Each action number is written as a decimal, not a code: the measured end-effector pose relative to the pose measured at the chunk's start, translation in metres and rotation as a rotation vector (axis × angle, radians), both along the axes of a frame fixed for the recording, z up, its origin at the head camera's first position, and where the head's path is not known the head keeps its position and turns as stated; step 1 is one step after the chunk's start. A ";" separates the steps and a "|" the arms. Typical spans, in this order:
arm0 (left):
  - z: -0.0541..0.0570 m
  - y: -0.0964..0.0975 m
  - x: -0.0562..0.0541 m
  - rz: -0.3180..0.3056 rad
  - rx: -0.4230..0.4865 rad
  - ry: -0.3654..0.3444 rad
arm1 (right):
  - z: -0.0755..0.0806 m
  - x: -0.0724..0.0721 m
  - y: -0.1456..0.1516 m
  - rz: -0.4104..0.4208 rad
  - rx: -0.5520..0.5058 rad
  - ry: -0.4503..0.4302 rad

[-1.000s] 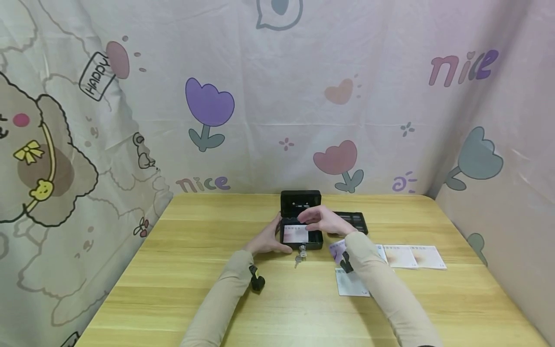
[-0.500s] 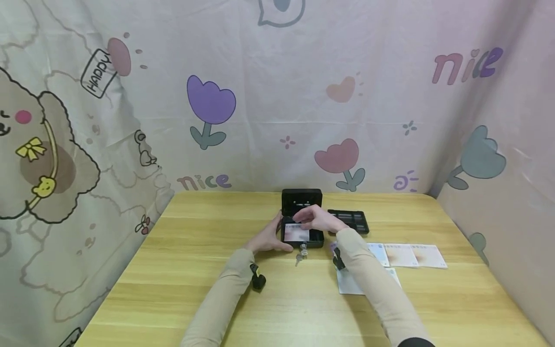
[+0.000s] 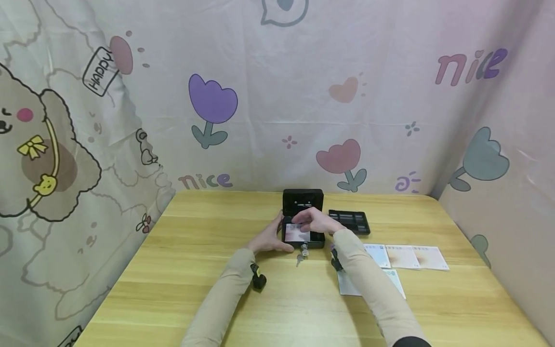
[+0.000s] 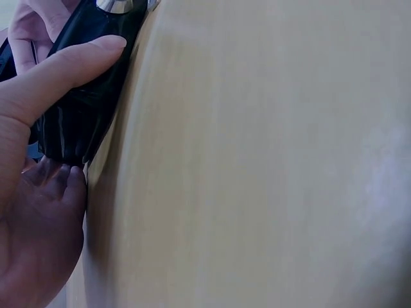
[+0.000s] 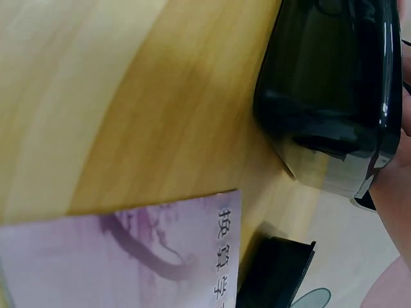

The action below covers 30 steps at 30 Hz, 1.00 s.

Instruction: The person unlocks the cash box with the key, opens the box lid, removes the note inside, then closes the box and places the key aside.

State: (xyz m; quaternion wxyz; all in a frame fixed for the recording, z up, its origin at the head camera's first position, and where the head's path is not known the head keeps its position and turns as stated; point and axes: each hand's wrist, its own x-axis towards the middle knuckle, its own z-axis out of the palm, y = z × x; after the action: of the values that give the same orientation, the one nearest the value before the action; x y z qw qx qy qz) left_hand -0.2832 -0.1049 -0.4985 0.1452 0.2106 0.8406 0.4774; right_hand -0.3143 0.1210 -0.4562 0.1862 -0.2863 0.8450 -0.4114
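Observation:
A small black cash box stands with its lid raised, and keys hang from the lock at its front. My left hand grips the box's left end, its thumb along the front wall and its fingers around the side, as the left wrist view also shows. Inside the box lies a pale pink printed paper. Over it is my right hand, fingertips right at the paper's back edge and overlapping it in the head view. In the right wrist view those fingertips are hidden behind the box.
A black compartment tray lies right of the box. Further right are a blue printed paper and two pinkish ones, with pale sheets nearer, partly under the right sleeve. A purple printed paper shows in the right wrist view.
My right hand has moved slightly left and lower over the paper in the box, and its sleeve now covers the purple paper more. The left hand keeps its grip on the box.

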 end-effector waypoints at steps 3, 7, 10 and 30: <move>0.001 0.000 0.000 0.000 -0.004 0.004 | 0.000 0.000 -0.001 0.017 0.032 0.029; 0.002 0.001 0.000 -0.005 -0.001 0.007 | 0.000 0.000 -0.002 0.037 0.062 0.053; 0.002 0.001 0.000 -0.007 0.007 0.009 | 0.000 0.000 -0.002 0.034 0.063 0.046; 0.000 -0.001 -0.001 -0.005 -0.024 0.012 | -0.004 0.000 -0.003 0.037 0.033 0.051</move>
State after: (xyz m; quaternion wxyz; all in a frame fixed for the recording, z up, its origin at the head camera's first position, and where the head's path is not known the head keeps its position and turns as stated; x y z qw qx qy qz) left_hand -0.2839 -0.1057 -0.4982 0.1437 0.2137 0.8468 0.4655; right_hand -0.3148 0.1184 -0.4597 0.1771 -0.3092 0.8506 -0.3866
